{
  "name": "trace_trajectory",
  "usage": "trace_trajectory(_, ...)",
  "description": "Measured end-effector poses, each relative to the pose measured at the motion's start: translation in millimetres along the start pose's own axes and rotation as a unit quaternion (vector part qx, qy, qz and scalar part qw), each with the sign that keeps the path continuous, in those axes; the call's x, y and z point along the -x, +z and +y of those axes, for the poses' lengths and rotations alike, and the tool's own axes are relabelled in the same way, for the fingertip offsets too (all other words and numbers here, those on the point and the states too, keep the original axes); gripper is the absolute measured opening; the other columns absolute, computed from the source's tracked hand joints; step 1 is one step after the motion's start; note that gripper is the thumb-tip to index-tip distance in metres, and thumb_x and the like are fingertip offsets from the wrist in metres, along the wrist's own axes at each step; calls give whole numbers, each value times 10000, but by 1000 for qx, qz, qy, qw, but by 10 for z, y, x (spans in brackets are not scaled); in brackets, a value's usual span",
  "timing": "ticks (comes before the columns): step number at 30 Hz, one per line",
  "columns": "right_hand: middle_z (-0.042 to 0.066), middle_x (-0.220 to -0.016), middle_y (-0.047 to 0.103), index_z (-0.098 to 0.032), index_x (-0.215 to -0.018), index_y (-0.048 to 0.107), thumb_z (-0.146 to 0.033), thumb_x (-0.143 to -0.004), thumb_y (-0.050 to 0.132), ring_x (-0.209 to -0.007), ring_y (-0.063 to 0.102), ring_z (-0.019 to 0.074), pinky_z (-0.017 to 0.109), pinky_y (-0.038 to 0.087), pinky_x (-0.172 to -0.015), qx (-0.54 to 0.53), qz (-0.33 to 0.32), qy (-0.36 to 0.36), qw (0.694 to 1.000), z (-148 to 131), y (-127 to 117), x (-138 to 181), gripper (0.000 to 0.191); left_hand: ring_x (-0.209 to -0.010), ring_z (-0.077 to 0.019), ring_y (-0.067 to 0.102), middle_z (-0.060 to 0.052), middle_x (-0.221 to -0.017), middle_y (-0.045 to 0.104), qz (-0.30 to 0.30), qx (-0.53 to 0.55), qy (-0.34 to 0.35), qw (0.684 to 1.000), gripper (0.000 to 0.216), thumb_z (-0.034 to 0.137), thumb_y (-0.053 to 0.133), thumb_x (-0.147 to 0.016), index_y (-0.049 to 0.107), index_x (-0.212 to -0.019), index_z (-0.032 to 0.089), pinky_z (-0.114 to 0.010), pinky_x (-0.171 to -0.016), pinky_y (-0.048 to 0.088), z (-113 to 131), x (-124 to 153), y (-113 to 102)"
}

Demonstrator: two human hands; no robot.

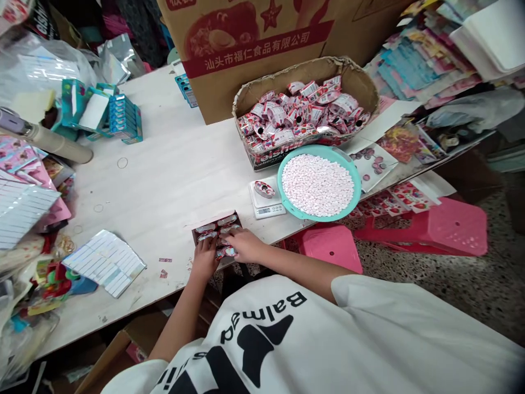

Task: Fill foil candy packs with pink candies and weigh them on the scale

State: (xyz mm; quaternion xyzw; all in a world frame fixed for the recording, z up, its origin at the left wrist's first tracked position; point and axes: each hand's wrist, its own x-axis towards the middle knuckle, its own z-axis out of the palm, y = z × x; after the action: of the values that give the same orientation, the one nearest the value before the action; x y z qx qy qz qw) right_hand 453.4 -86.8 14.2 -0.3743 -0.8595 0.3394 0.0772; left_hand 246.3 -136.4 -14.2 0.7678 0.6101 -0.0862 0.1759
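Two hands are seen at one small box (216,225), which is set at the near edge of the bench (164,180), in front of the body. The left hand (204,257) is placed at the box's near left side, fingers curled down among the packets (206,228); whether its grip has closed on one cannot be told. The right hand (244,244) is laid over the right side, fingers stretched out flat on the packets, grip loose, nothing clasped. About five packets are visible in the box; the rest are covered by the hands.

One scale (268,207) is seen just right of the box, with one single packet (263,189) on it; the display is too small to be read. One teal bowl (283,189) of pale pellets is set touching the scale. One cardboard tray (361,82) heaped with packets, too many to be counted, is behind it. One large carton (254,49) is cut off at the top. Two pink stools (330,246) are seen on the floor. One stack of teal boxes (123,117) is far left.
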Motion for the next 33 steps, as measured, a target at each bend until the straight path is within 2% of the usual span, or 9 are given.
trace_trajectory(5,151,-1266,548,-216,-1412,428,-283,-730,738,-1110,521,329,436,453,-898,60,-19,-13,998,69,44,-12,752,-1175,-335,453,-159,-1341,491,16,6,20,1000,735,164,580,-783,353,-1481,162,-428,-1041,373,-105,63,90)
trace_trajectory(9,145,-1247,551,-238,-1463,363,-307,-732,730,-1094,525,328,442,436,-893,82,-25,20,996,78,3,64,821,-1129,-325,473,-163,-1315,505,13,-2,32,999,778,130,565,-763,324,-1502,153,-417,-1022,388,-121,73,79)
trace_trajectory(12,149,-1244,556,-241,-1462,367,-296,-737,722,-1109,517,338,490,392,-942,96,-38,36,994,50,20,68,809,-1143,-338,472,-175,-1289,523,25,-23,36,999,799,129,572,-752,311,-1508,131,-455,-1083,338,-86,92,85)
trace_trajectory(16,164,-1372,487,-213,-1442,393,-184,-739,693,-1235,434,347,503,350,-1015,106,-53,34,992,-28,201,22,764,-1237,-349,445,-204,-1364,510,68,-30,48,996,694,149,505,-823,335,-1492,80,-492,-1173,207,-41,149,180)
trace_trajectory(20,158,-1518,334,-186,-1387,466,-16,-722,614,-1370,299,310,467,285,-1121,86,-15,44,995,-69,418,27,703,-1339,-351,392,-219,-1447,469,91,-2,31,995,643,168,449,-859,345,-1480,40,-512,-1188,184,-12,184,303)
trace_trajectory(24,150,-1404,459,-183,-1316,537,-47,-753,615,-1326,367,293,457,338,-1107,73,14,56,996,-34,508,84,584,-1392,-386,333,-232,-1475,440,118,72,28,990,719,275,559,-817,370,-1465,27,-550,-1197,140,11,162,381)
trace_trajectory(27,138,-1387,479,-199,-1271,572,-58,-750,639,-1318,384,296,478,347,-1106,52,34,61,996,-32,529,101,544,-1404,-386,320,-229,-1475,442,135,142,27,980,709,268,590,-792,415,-1439,36,-559,-1203,113,30,158,383)
trace_trajectory(30,141,-1358,512,-198,-1204,621,-70,-723,681,-1307,409,313,500,368,-1090,14,59,62,996,-67,529,75,502,-1396,-353,344,-190,-1470,457,160,191,14,968,664,303,611,-791,474,-1407,99,-522,-1201,177,-3,193,320)
trace_trajectory(33,119,-1304,562,-201,-1148,655,-134,-735,710,-1257,486,278,446,417,-1066,-40,97,67,992,-36,486,52,422,-1340,-303,421,-185,-1423,478,207,256,-43,943,516,346,442,-908,498,-1376,135,-494,-1135,325,-162,210,239)
